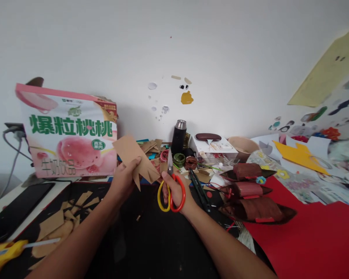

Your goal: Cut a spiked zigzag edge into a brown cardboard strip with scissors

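My left hand [124,179] is closed on a piece of brown cardboard [131,150], lifted above the black table top. Slits are cut into its lower end, and strips of it hang apart there. In my right hand [177,192] are scissors [182,193] with one red and one yellow handle loop. Their blades point up and away from me, to the right of the cardboard and apart from it. The blades look nearly together.
Cardboard scraps [56,224] and a yellow glue gun [8,254] lie at the left, before a pink drink carton [69,135]. A black flask [179,137] stands at the back. A dark utility knife [199,190] and small brown boats [253,209] are at the right, beside red paper [317,236].
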A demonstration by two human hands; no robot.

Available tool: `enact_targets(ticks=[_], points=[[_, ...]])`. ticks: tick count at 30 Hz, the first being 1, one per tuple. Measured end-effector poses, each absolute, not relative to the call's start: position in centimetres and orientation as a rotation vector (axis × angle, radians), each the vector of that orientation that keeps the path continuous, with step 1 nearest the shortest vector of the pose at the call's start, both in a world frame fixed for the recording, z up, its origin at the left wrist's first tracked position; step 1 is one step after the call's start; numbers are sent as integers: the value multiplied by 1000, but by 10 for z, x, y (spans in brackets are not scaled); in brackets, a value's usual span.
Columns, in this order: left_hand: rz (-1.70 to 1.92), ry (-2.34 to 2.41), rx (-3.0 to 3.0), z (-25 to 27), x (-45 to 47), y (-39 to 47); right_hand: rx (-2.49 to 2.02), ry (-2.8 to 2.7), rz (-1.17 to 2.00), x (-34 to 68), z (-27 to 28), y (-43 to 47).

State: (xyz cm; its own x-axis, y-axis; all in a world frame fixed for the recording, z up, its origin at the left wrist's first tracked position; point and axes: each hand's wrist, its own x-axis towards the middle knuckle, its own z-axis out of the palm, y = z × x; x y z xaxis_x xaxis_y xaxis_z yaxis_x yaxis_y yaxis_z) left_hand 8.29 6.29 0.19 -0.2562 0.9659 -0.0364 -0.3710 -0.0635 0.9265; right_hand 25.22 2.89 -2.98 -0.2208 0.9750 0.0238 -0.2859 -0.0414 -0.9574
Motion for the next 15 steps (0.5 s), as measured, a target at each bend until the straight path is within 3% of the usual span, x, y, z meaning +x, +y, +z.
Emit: enact_targets(ticks=[8, 15], points=[[942, 1039, 1037, 1, 76, 52, -846, -1074, 1553, 259, -24, 32], [885, 1028, 1091, -3, 73, 52, -913, -1126, 1561, 260, -24, 32]])
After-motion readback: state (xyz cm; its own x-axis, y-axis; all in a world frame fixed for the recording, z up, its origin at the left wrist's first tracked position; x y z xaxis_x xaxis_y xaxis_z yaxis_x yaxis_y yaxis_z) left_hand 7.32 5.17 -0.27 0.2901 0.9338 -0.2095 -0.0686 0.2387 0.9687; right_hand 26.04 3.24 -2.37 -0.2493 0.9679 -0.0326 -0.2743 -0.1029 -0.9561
